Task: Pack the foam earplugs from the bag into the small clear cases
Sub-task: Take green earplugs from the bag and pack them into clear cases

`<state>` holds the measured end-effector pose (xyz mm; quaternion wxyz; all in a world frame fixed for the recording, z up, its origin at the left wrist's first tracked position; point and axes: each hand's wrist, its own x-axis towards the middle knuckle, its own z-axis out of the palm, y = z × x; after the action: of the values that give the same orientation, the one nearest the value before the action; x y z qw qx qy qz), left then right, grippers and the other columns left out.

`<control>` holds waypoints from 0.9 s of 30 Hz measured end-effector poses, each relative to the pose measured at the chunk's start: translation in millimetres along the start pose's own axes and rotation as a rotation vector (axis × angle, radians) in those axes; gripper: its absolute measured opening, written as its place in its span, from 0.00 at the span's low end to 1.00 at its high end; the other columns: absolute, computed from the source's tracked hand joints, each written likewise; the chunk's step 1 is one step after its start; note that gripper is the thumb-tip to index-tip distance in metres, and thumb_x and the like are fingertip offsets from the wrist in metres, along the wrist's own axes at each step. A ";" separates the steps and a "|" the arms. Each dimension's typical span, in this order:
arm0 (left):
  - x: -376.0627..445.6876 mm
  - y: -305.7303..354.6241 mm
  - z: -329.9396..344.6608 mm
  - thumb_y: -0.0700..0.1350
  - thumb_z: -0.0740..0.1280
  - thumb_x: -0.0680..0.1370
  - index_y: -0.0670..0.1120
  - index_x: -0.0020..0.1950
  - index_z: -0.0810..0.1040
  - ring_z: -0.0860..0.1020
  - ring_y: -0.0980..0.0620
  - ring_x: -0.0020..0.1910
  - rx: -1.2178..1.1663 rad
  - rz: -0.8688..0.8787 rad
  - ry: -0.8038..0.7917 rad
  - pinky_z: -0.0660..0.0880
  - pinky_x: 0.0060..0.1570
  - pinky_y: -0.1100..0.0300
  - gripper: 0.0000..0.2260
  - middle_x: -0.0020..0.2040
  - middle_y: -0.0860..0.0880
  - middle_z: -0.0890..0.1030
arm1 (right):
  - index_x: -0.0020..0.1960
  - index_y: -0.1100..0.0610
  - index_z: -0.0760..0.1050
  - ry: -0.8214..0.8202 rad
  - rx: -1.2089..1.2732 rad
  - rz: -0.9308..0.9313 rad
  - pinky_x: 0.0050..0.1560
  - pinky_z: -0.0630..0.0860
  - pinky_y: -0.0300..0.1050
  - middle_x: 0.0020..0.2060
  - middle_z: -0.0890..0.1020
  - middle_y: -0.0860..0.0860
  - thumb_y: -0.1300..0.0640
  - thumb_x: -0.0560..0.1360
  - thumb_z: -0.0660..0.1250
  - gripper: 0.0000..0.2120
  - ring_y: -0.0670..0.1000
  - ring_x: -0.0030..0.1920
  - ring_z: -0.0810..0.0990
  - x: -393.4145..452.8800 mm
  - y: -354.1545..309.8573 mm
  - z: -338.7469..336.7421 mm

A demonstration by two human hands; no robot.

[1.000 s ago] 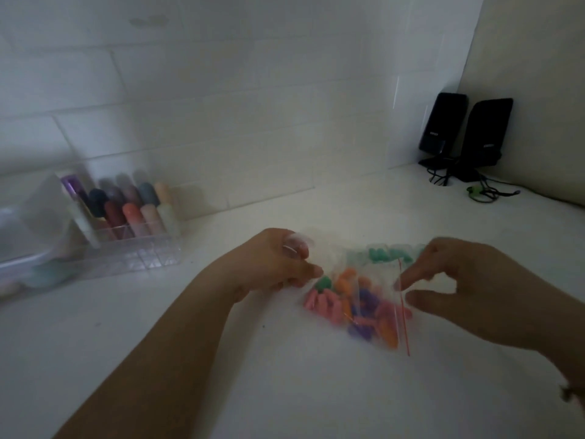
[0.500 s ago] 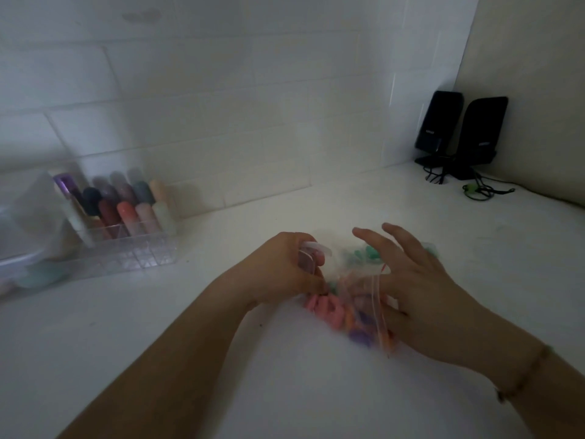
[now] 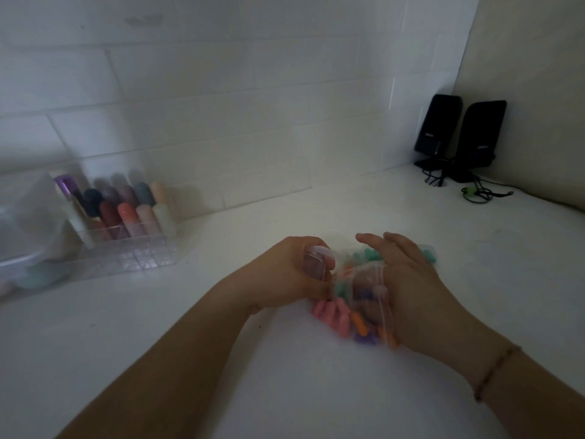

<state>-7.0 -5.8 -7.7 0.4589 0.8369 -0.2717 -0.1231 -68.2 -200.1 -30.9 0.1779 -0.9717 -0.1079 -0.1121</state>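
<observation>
A clear zip bag (image 3: pixel 361 299) full of pink, orange, purple and teal foam earplugs lies on the white counter between my hands. My left hand (image 3: pixel 294 274) is curled around a small clear case (image 3: pixel 315 264) and rests against the bag's left edge. My right hand (image 3: pixel 408 280) has its fingers pushed into the bag's opening, with the thumb and index finger spread above the plastic. What the fingers inside the bag touch is blurred.
A clear organizer (image 3: pixel 123 236) with coloured tubes stands at the left by the tiled wall, beside a translucent container (image 3: pixel 22 248). Two black speakers (image 3: pixel 459 134) with cables (image 3: pixel 474 194) sit in the far right corner.
My right hand moved left from the bag's right edge and slid its fingers into the bag. The bag shifted and crumpled a little. My left hand stayed on the case.
</observation>
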 end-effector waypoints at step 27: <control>0.9 -0.9 -16.2 0.48 0.74 0.73 0.44 0.46 0.77 0.81 0.52 0.37 -0.084 -0.075 0.047 0.70 0.34 0.67 0.10 0.38 0.49 0.81 | 0.40 0.37 0.79 0.015 0.272 0.020 0.62 0.68 0.43 0.53 0.77 0.28 0.34 0.54 0.68 0.16 0.33 0.56 0.74 -12.8 26.5 -84.2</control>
<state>1.4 5.4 0.5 0.4948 0.8293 -0.2239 -0.1318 -88.9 -257.7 34.0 0.3099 -0.9388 -0.1111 -0.1019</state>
